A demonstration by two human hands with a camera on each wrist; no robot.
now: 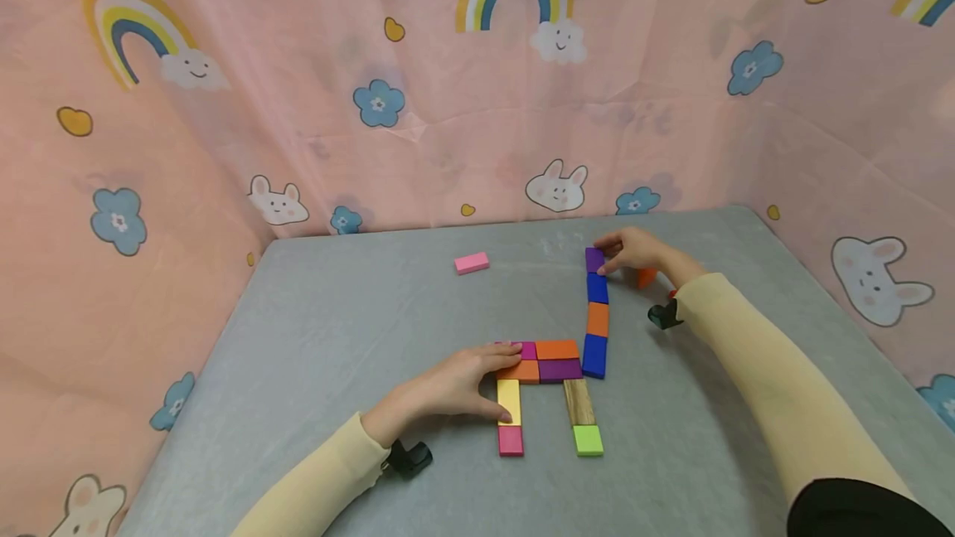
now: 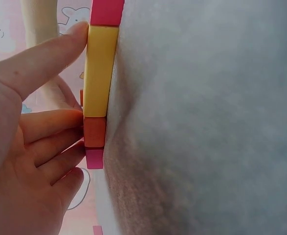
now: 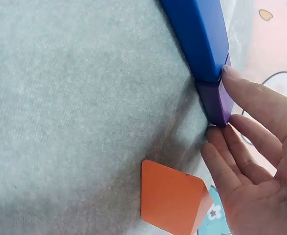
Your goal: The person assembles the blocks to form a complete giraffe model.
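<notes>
A purple block (image 1: 593, 259) tops a column of flat blocks, above a blue block (image 1: 597, 288), an orange block (image 1: 598, 320) and a lower blue block (image 1: 594, 356). My right hand (image 1: 634, 251) pinches the purple block, thumb near its seam with the blue one, fingertips at its far end. My left hand (image 1: 462, 379) rests against the left side of the layout. Its thumb touches a yellow block (image 1: 508, 400); its extended fingers lie by an orange block (image 2: 94, 132) and a magenta block (image 1: 529, 350).
Right of the column lies a loose orange block (image 3: 172, 198), partly behind the right hand in the head view. A pink block (image 1: 472, 263) lies toward the back. Below the middle rows stand a wood-grain block (image 1: 579, 402), a green block (image 1: 588, 441) and a red-pink block (image 1: 511, 442).
</notes>
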